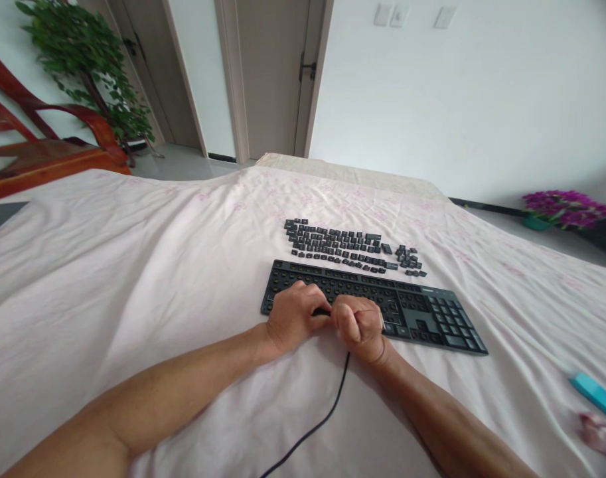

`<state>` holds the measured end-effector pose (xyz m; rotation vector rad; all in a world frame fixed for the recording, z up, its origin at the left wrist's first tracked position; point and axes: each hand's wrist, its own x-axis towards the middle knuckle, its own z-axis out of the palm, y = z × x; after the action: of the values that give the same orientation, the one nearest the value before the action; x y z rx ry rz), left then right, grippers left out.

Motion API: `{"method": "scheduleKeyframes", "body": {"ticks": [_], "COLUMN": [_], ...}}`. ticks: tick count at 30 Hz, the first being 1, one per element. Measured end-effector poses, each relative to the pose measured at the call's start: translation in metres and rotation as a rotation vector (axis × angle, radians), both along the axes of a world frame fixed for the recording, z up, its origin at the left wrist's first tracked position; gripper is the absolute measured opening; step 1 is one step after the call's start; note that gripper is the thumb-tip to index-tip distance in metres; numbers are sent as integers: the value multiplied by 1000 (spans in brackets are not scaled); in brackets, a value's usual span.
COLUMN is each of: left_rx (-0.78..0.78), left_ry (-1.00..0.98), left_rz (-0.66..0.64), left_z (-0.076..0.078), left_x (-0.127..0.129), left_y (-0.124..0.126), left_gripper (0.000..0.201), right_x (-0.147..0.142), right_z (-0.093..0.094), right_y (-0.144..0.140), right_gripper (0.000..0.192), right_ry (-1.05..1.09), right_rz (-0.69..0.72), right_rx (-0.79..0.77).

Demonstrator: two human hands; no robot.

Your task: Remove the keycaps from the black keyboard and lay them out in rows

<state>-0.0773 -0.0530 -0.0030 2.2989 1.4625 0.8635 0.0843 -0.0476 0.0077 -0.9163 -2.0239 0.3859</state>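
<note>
A black keyboard lies on the pink bedsheet, most of its keycaps off except the number pad on the right. My left hand is closed over its front left part. Right beside it, my right hand is clenched in a fist above the front edge. Between the two hands a small dark piece shows, but the fingers hide what they grip. Loose black keycaps lie in rows behind the keyboard, with a smaller cluster to the right. A black cable runs from beneath my right hand towards me.
On the sheet at the right lie a turquoise object and a blurred pinkish thing. A dark flat object rests at the left edge. Beyond the bed stand a wooden chair, a leafy plant and purple flowers.
</note>
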Motion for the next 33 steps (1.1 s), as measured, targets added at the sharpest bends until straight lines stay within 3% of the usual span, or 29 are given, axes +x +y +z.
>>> {"method": "scheduleKeyframes", "body": {"ticks": [5,11,16,20,24,28,30,33], "left_rx": [-58,-86,-91,-81,-76,-116,-148,-150], "left_ry": [3,8,7,-11,-57,-160,-240,-290], "left_rz": [-10,-13,-18,-42,-41,-9,8,34], "left_z": [6,8,4,1,1,3,6,10], "left_x": [-1,-3,-4,-4,-4,-6,-7,-8], "left_y": [0,1,2,2,1,1,2,4], "left_gripper": [19,23,30,32,24,17,17,20], "right_x": [-2,-6,-11,-9,-4,11,21,33], "right_z": [-11,-11,1,9,5,9,19,40], "right_y": [1,-2,5,12,14,20,23,23], "right_gripper": [53,55,51,49,48,48,50,49], "right_ry": [299,330,609,759,718,691,520,14], "right_rz": [-44,-53,-139,-227,-185,-255,-281,-250], "right_rx": [-218,-217,-331,-319,-329,-278,-252,-153]}}
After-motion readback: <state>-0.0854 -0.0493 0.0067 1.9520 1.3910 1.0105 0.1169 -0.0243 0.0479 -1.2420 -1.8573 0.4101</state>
